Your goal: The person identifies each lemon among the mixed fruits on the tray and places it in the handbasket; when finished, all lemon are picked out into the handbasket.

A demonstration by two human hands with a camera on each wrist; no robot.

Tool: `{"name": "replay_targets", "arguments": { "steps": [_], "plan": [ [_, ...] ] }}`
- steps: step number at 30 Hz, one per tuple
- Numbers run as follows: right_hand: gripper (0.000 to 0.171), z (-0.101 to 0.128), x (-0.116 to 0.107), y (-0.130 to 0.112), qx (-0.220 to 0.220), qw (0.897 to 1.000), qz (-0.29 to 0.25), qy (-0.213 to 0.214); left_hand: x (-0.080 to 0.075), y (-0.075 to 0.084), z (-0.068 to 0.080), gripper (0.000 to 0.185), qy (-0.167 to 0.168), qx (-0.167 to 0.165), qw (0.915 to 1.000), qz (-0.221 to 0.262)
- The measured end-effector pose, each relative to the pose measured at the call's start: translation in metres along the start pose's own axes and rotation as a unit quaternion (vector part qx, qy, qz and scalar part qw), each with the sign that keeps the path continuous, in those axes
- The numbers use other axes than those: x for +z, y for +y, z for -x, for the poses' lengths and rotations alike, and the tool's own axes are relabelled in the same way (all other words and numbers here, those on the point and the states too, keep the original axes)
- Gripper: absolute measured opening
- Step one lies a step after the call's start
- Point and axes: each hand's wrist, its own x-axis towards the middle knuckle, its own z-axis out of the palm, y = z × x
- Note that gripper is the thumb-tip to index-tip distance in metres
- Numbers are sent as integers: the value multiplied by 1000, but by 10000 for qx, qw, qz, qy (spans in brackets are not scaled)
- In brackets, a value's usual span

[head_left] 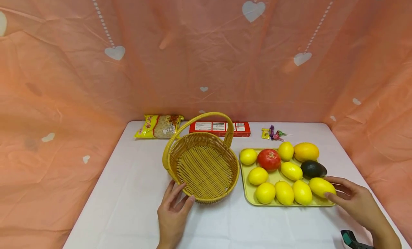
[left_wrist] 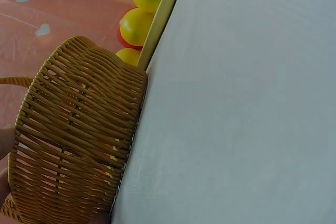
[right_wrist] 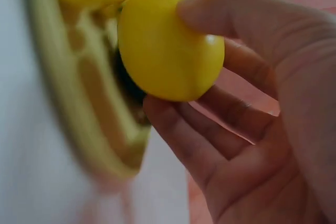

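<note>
Smoothness is risking slippage: your right hand (head_left: 358,203) is pinching the lemon (head_left: 322,187), your left hand (head_left: 173,215) gripping the basket (head_left: 206,168)

Item: one round wicker basket (head_left: 206,170), golden-brown, with one arched handle; stands upright, woven floor exposed, just left of the tray; the left hand (head_left: 173,213) grips its near rim.

Item: one lemon (head_left: 322,188), bright yellow, smooth, pinched between thumb and fingers of the right hand (head_left: 357,200) at the near right corner of the tray.

Item: one shallow, pale yellow rectangular tray (head_left: 273,180), flat, bearing seven further yellow lemons (head_left: 284,193), one red pomegranate (head_left: 269,160), one orange-yellow mango (head_left: 306,152) at the far right, one dark avocado (head_left: 313,169) just beyond the pinched lemon.
</note>
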Motion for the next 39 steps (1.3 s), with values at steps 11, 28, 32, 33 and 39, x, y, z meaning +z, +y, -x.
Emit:
{"name": "replay_targets", "arguments": {
  "steps": [11, 28, 32, 33, 39],
  "plan": [
    [46, -35, 15, -66, -932, 9882, -1009, -675, 1, 0, 0, 49, 13, -18, 10000, 78],
    [41, -97, 147, -152, -1737, 9165, -2220, -2840, 1, -2, 1, 50, 62, -34, 9999, 125],
    [40, -100, 169, -168, -1902, 9123, -2030, -3006, 1, -3, 0, 50, 104, -9, 9999, 100],
    [41, -100, 173, -173, -1921, 9113, -1963, -3068, 1, -3, 0, 50, 114, -7, 9999, 98],
    [43, -101, 199, -197, -2030, 9039, -1382, -3503, 2, -4, 0, 48, 113, 11, 9999, 65]
  ]
}}
